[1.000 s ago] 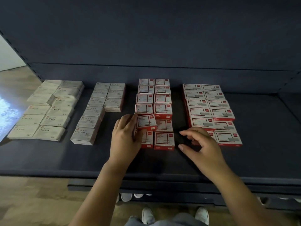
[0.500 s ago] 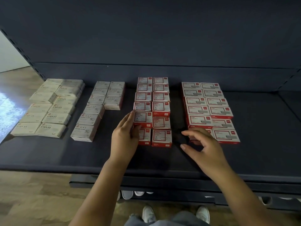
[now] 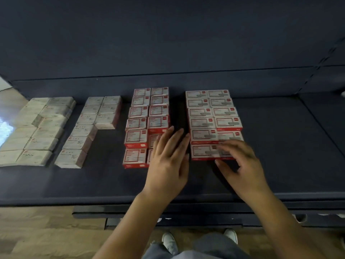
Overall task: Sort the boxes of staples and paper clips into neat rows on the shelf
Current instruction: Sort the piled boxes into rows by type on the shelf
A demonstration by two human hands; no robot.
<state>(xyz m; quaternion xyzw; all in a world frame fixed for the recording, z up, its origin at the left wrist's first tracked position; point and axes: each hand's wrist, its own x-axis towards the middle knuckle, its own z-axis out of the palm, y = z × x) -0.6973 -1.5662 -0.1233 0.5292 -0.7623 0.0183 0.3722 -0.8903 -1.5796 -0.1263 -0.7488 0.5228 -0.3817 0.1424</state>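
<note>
On the dark shelf [image 3: 289,146] lie four groups of small boxes. Beige staple boxes [image 3: 37,128] fill the far left, and beige paper clip boxes [image 3: 89,128] sit beside them. A middle block of red-and-white boxes [image 3: 141,124] runs two wide, and a right block of red-and-white boxes [image 3: 212,116] does the same. My left hand [image 3: 168,161] lies flat, fingers together, over the front right boxes of the middle block. My right hand [image 3: 240,165] curls over the front box of the right block [image 3: 201,152], fingers blurred and touching it; no grip shows.
The shelf's back wall [image 3: 168,43] rises behind the boxes. The shelf front edge [image 3: 56,199] runs below my wrists, with a lower ledge under it. Wooden floor [image 3: 37,236] and my shoes [image 3: 169,242] show at the bottom.
My left hand moved right, from the left side of the middle block to its front right boxes. My right hand slid forward onto the right block's front boxes.
</note>
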